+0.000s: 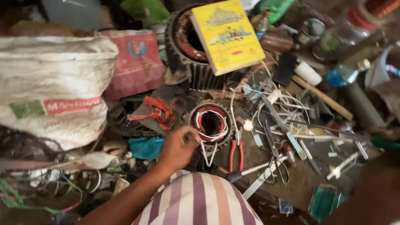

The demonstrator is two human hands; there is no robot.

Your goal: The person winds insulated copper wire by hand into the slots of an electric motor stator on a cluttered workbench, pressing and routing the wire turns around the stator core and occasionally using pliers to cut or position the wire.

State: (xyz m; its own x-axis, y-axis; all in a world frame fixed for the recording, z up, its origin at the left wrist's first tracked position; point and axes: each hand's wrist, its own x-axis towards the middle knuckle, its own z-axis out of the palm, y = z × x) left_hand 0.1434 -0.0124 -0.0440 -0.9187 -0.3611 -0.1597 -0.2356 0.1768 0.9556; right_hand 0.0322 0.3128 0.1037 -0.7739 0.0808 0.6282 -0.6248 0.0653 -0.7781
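Workshop floor [291,183], seen from above: dark, dusty ground almost wholly covered with clutter. Far left, a large white woven sack [54,83] lies beside a red printed bag [135,62]. Far centre, a yellow book [227,35] rests on a large ribbed motor housing [183,62]. At right, a wooden-handled hammer [321,93], plastic bottles [343,75] and loose white strips are scattered about. At near left lie tangled wires [25,200]. Lighting is soft and even, without hard shadows.
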